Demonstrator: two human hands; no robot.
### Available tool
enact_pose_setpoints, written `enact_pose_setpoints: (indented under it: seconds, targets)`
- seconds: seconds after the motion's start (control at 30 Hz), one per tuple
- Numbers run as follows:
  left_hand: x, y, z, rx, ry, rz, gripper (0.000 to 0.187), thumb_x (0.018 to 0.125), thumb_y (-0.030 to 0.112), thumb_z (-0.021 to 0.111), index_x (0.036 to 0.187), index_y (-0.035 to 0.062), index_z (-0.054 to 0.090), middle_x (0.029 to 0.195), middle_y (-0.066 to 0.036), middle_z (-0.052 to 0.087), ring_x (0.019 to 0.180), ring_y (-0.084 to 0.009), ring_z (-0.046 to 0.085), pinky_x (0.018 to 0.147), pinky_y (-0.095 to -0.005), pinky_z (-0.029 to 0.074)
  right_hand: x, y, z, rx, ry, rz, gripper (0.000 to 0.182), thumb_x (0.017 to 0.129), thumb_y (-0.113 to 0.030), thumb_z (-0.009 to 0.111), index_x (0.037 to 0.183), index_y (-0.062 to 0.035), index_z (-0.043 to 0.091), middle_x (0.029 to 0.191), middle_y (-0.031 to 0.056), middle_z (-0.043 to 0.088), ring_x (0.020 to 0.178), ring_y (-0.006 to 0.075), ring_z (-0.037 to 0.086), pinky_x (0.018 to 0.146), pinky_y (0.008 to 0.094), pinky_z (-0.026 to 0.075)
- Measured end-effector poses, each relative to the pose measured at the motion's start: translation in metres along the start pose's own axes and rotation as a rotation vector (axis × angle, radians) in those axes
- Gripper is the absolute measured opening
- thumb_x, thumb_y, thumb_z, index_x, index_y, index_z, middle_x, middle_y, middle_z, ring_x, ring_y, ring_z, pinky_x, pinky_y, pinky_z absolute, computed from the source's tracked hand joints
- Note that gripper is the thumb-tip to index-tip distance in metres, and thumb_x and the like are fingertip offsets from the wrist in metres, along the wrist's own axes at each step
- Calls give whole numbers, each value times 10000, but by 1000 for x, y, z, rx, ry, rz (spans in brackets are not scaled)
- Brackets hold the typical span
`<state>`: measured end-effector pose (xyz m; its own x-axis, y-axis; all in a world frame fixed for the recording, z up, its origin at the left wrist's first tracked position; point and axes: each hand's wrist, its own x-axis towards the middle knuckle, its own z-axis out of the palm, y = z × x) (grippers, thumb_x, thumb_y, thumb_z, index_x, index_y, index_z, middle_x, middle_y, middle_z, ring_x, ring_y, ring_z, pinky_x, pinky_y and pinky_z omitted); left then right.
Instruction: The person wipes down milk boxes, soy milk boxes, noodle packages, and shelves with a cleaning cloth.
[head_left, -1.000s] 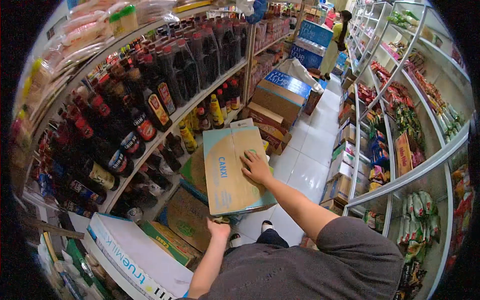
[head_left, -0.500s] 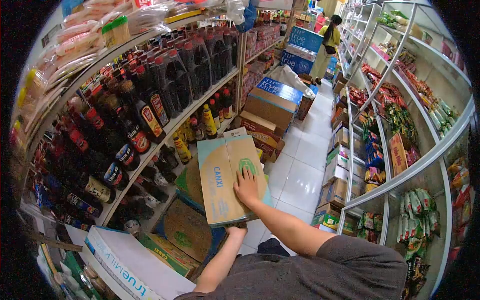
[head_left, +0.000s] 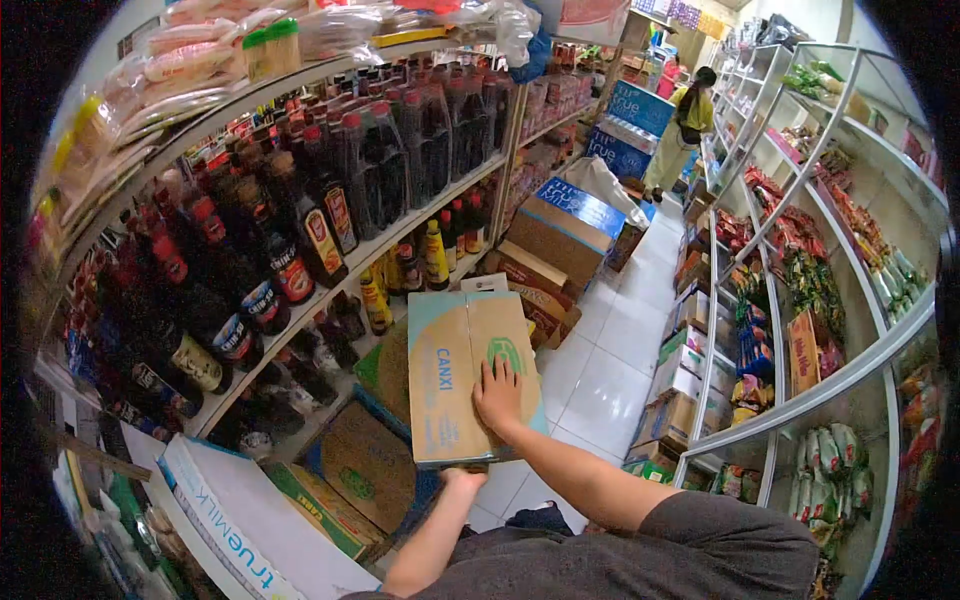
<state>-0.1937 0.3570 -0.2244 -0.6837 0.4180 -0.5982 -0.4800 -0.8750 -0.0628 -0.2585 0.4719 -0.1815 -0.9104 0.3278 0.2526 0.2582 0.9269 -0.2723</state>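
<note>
A cardboard carton (head_left: 455, 420) printed "CANXI" is held in front of my body, its taped top facing up. My right hand (head_left: 499, 396) lies flat on top of it, fingers spread over the green print. At the near lower edge, my left hand (head_left: 463, 487) grips the carton from below, with its fingers mostly hidden beneath. Left of it, lower down, another brown carton (head_left: 365, 465) stands beside a green-edged CANXI carton (head_left: 315, 505). A white "true MILK" carton (head_left: 265, 530) is at the lower left.
Shelves of dark sauce bottles (head_left: 290, 250) line the left side. Ahead, blue milk cartons (head_left: 575, 215) stand on the white tiled floor (head_left: 590, 375). Glass-fronted shelves (head_left: 745, 420) with packets run along the right. Another person (head_left: 685, 130) stands far down the aisle.
The view has shifted, so the shelves appear farther right and lower. The carton sits slightly lower in view, with both hands in the same places on it.
</note>
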Motion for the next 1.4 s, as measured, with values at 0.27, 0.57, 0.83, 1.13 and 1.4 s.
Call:
enact_pose_setpoints:
  seconds: [0.27,0.57,0.83,1.13,1.4]
  targets:
    - [-29,-20,21,-96,160,-429,401,888,368,317,1125,122,526,1124,-100,550,1012,-313,524,882,-453,426,-2,4,-2,33,-29,-8,495,833,-305,447,1281,-99,402,1351,170,332,1257,319,284,1016,479,204]
    - [-56,40,100,986,-39,970,405,731,26,489,1127,53,415,1008,-95,501,824,-220,532,687,-326,457,-3,12,-11,505,-49,-7,434,820,-277,508,1191,-54,480,1266,189,416,1174,344,370,985,398,282]
    - [-17,48,64,1446,-595,395,311,768,4,413,1054,-11,533,969,-115,589,907,-196,580,798,-283,448,-67,-2,-55,759,-14,-126,382,805,-174,556,1157,-41,489,1133,161,502,1014,308,500,843,350,405]
    - [44,96,116,2149,-144,984,376,794,142,480,1158,45,489,1232,-158,464,1173,-293,400,980,-422,302,-37,73,-60,283,-55,-436,395,656,-71,600,1047,-90,542,1118,119,519,994,320,496,819,375,445]
    - [77,79,155,2777,75,950,579,861,354,458,1364,139,267,1435,-36,192,1327,-229,146,1036,-474,212,-9,54,-45,155,-7,-228,531,723,-376,601,1173,-113,501,1276,194,361,1171,383,329,972,489,285]
